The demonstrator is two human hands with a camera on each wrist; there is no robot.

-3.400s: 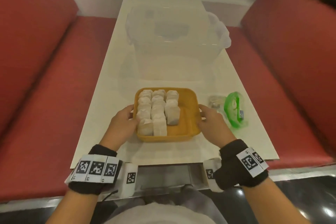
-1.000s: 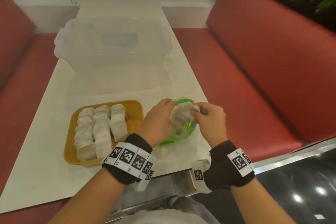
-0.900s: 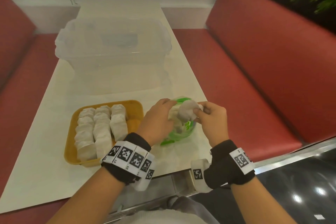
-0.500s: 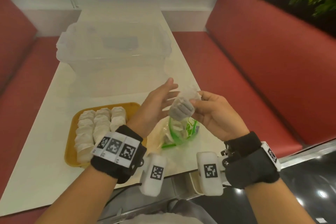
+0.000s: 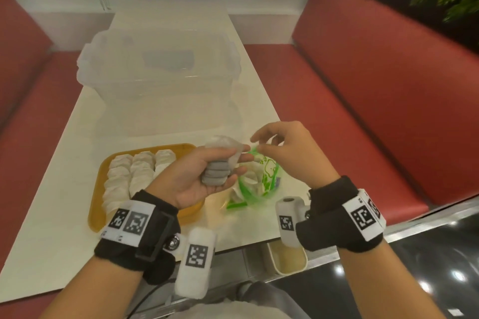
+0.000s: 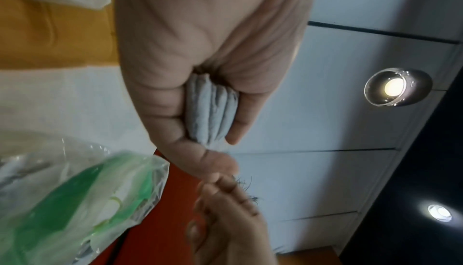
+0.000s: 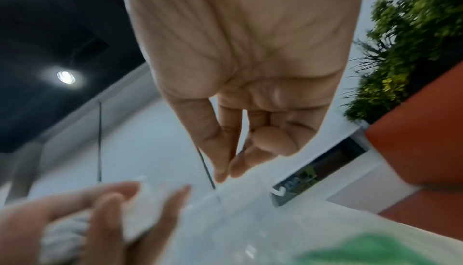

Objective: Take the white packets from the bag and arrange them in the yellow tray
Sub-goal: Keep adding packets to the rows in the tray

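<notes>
White packet stack in left hand, above the table between tray and bag.

Head view: left hand (image 5: 197, 179) curls round a white packet stack (image 5: 216, 175) at centre frame; right hand (image 5: 287, 153), loosely curled, holds nothing. Yellow tray (image 5: 99, 189), lower left, carries three rows; green-printed bag (image 5: 261, 181) lies beside it.
Left wrist view: fingers clamp the stack edge-on.
Right wrist view: thumb and forefinger nearly meet, empty.
Judged step: transfer to tray; next, set the stack in the tray's bare right side.

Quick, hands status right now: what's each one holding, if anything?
Left hand: holds a small stack of white packets between thumb and fingers.
Right hand: holds nothing, fingers loosely curled above the green bag.
</notes>
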